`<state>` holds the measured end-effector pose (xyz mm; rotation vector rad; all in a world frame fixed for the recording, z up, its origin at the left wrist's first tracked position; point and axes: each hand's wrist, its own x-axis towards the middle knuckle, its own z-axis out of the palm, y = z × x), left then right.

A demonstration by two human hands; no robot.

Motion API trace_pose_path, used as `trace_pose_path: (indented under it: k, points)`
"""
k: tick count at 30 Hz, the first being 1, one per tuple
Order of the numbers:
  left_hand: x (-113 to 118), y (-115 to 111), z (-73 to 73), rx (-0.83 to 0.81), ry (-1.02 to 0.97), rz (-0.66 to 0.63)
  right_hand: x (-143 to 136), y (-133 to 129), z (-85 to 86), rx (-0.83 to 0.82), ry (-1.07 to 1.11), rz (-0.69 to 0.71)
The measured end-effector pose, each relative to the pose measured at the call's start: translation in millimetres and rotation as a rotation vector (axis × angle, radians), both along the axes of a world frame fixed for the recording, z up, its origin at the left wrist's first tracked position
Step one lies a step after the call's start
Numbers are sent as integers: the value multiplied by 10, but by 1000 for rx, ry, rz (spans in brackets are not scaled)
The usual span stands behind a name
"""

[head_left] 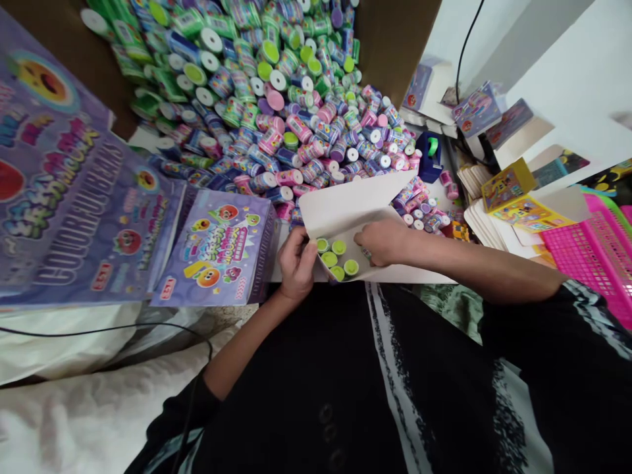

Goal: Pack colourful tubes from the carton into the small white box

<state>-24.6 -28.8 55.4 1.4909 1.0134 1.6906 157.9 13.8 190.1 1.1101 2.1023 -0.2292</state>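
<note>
An open carton [348, 204] with a white inside and its lid flap raised sits at the table's front edge, close to my body. Several small canisters with lime-green tops [338, 247] stand upright in its left part. My left hand [297, 262] is closed on the carton's left wall, thumb over the edge. My right hand [379, 242] reaches into the carton from the right, its fingers curled down around a small canister [366, 253], which they mostly hide.
A big heap of small green, blue, pink and purple canisters [276, 141] spills from a brown cardboard box [390, 46]. Closed purple printed boxes [217, 247] stand at left. A blue tape dispenser [429, 157], stacked cartons [508, 197] and a pink basket [587, 257] are at right.
</note>
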Motion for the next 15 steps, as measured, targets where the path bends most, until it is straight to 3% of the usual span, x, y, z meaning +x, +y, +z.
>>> trace_pose_path:
  k: [4, 10, 13, 15]
  points:
    - [13, -2, 1, 0, -21, 5, -8, -28, -35, -12, 8, 69]
    - [13, 8, -21, -33, 1, 8, 82, 17, -123, 7, 73, 51]
    - [6, 12, -29, -17, -2, 6, 84, 52, -117, 41, 157, -28]
    - [4, 12, -27, -4, 1, 0, 61, 62, -69, 69, 271, -174]
